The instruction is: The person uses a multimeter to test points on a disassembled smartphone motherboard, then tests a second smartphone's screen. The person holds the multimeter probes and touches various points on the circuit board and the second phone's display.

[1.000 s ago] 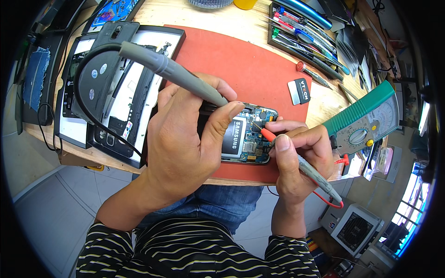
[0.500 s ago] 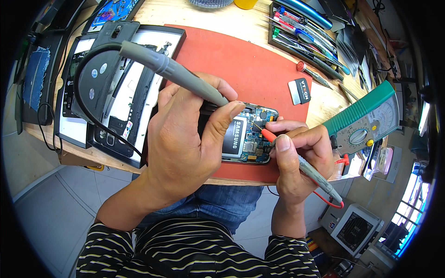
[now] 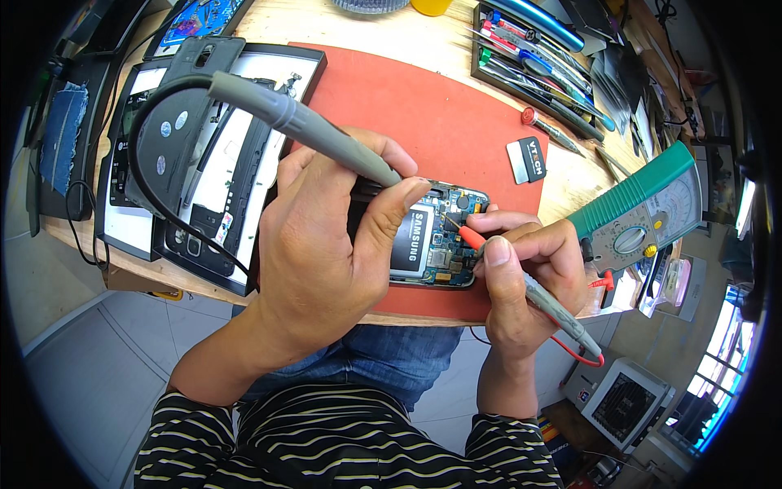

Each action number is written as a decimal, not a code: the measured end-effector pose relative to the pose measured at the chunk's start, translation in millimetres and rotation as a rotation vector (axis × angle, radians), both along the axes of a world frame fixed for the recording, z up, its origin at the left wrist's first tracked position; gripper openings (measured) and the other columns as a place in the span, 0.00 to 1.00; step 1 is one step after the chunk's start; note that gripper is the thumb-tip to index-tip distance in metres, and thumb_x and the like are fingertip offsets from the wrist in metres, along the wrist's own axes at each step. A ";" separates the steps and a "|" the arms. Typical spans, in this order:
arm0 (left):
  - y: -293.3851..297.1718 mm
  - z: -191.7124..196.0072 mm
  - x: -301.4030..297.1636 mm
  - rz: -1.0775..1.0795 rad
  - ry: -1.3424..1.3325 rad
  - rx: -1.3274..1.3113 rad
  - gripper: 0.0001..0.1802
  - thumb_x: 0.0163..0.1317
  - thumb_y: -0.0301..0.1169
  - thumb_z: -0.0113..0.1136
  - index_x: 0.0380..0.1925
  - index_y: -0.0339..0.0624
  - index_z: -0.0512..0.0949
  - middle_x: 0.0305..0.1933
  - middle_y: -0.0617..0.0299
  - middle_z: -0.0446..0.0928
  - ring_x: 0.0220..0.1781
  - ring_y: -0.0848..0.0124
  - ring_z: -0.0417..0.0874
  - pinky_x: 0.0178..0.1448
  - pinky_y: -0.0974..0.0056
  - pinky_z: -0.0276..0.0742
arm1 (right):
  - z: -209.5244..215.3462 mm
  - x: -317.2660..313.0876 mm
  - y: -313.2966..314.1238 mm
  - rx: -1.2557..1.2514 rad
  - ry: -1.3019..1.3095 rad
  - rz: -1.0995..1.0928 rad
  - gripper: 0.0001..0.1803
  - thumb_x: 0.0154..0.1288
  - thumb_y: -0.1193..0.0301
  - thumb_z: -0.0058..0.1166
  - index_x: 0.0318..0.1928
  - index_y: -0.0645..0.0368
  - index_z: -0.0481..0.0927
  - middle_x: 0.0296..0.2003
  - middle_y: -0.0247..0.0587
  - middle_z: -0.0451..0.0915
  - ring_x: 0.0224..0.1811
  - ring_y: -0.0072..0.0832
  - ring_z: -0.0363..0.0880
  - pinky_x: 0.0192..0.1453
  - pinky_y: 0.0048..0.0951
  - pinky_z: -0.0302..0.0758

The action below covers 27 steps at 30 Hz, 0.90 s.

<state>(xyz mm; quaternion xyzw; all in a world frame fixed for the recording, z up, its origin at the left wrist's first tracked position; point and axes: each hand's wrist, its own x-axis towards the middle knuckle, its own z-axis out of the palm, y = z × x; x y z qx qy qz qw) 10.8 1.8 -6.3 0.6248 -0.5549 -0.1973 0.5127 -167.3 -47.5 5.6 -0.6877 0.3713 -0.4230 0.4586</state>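
Lying open on the red mat (image 3: pixel 440 114), toward its near edge, the phone (image 3: pixel 439 244) bares a blue circuit board (image 3: pixel 462 244) with silvery shields (image 3: pixel 440 258) and small gold-coloured parts (image 3: pixel 443 277), beside a black battery (image 3: pixel 410 244) with a pale edge. The left hand (image 3: pixel 330 232) grips a thick grey probe (image 3: pixel 305 130), its tip hidden by the fingers. The right hand (image 3: pixel 531 273) pinches a red-nosed probe (image 3: pixel 562 312), its 1 thin metal point over the board; whether it touches, I cannot tell.
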 end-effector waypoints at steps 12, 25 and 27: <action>0.2 0.1 -0.1 0.005 -0.012 -0.002 0.08 0.66 0.20 0.60 0.43 0.33 0.73 0.42 0.58 0.77 0.47 0.69 0.84 0.49 0.69 0.79 | -0.6 -0.9 0.9 0.014 0.003 -0.004 0.09 0.64 0.77 0.60 0.34 0.64 0.71 0.36 0.55 0.82 0.44 0.32 0.82 0.47 0.29 0.79; 0.5 -0.3 0.3 0.005 -0.016 -0.007 0.08 0.66 0.20 0.60 0.43 0.33 0.73 0.42 0.58 0.77 0.46 0.69 0.84 0.49 0.69 0.79 | 0.0 0.5 0.3 -0.037 0.008 0.017 0.09 0.65 0.78 0.59 0.34 0.63 0.70 0.35 0.54 0.81 0.43 0.30 0.82 0.49 0.30 0.79; 0.2 -0.4 0.1 0.009 -0.015 -0.010 0.08 0.66 0.21 0.60 0.43 0.33 0.73 0.42 0.58 0.77 0.46 0.69 0.84 0.49 0.69 0.79 | 0.7 0.6 1.0 0.004 -0.006 0.003 0.09 0.64 0.78 0.59 0.34 0.63 0.70 0.33 0.52 0.81 0.43 0.31 0.83 0.50 0.32 0.79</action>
